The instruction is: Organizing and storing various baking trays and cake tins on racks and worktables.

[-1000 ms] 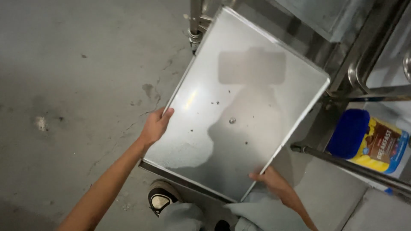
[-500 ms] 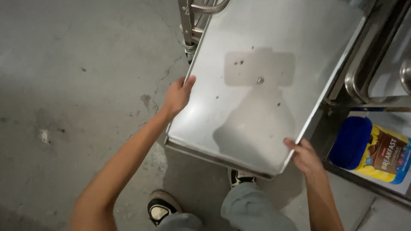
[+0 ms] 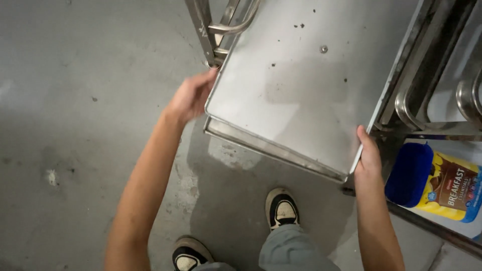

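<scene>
We hold a large metal tray (image 3: 306, 85) between our hands, our left hand (image 3: 190, 98) gripping its left near corner and our right hand (image 3: 369, 153) clamped on its right near corner, so the hands sit well apart. The tray lies partly inside a steel rack (image 3: 401, 105) on the far right, above the grey floor (image 3: 75, 125). A blue and yellow package (image 3: 437, 183) rests just right of our right hand.

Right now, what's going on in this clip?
A person stands over a grey concrete floor holding a large flat metal tray by its near corners. The left hand clasps the left edge and the right hand the right corner. The tray's far end lies between the uprights of a steel rack. A blue-and-yellow package sits lower on the right.
</scene>
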